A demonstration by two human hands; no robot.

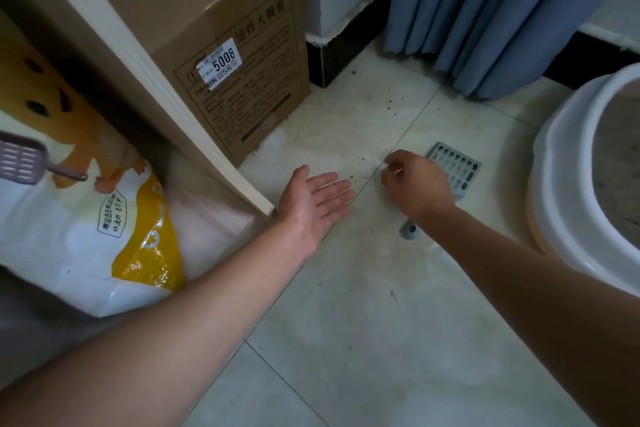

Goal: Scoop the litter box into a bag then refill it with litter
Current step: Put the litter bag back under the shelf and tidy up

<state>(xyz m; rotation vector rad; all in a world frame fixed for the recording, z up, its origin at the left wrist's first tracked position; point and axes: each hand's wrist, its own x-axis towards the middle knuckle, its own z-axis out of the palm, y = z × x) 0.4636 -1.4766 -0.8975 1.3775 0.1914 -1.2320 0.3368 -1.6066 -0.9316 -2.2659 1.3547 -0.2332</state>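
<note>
Litter box at the right edge, both of my hands out over the floor tiles beside it.

I see the white litter box (568, 163) at the right edge, grey litter inside, standing on the tiled floor (381, 340). Just left of it a grey slotted scoop (457, 166) lies flat on the tiles. My right hand (414, 184) is above the scoop's near part, fingers curled in with thumb and forefinger pinched together; whether it grips anything I cannot tell. My left hand (311, 199) is spread wide, palm up, holding nothing, close to the right hand but not touching. Dark crumbs (367, 158) dot the tiles beyond. Farther left lie a litter bag (104, 236) with a lilac scoop (26, 161) on it and a cardboard box (225, 45).
</note>
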